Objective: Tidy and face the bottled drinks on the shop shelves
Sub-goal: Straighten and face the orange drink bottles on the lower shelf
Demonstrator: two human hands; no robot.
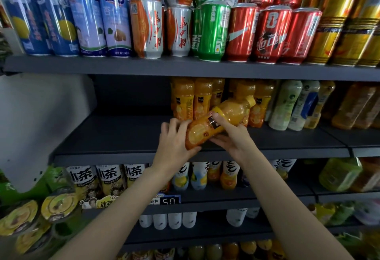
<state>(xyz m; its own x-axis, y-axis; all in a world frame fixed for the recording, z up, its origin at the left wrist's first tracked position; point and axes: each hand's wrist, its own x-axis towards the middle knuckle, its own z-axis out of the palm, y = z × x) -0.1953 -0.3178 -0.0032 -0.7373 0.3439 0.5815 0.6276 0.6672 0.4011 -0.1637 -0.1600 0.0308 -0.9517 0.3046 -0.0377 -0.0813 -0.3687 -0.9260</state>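
An orange juice bottle (207, 130) with a yellow cap is tilted over the middle dark shelf (115, 136), cap pointing up and to the right. My left hand (174, 146) grips its base from the left. My right hand (230, 136) holds its middle, a finger across the label. Behind it, several matching orange juice bottles (191, 99) stand upright in rows at the back of the shelf.
The top shelf carries rows of drink cans (209, 31). Pale and amber bottles (292, 105) stand right of the juice. Iced-tea bottles (107, 179) fill the shelf below, above a price tag (169, 200). A grey panel (41, 119) sits at left, cup noodles (55, 206) lower left.
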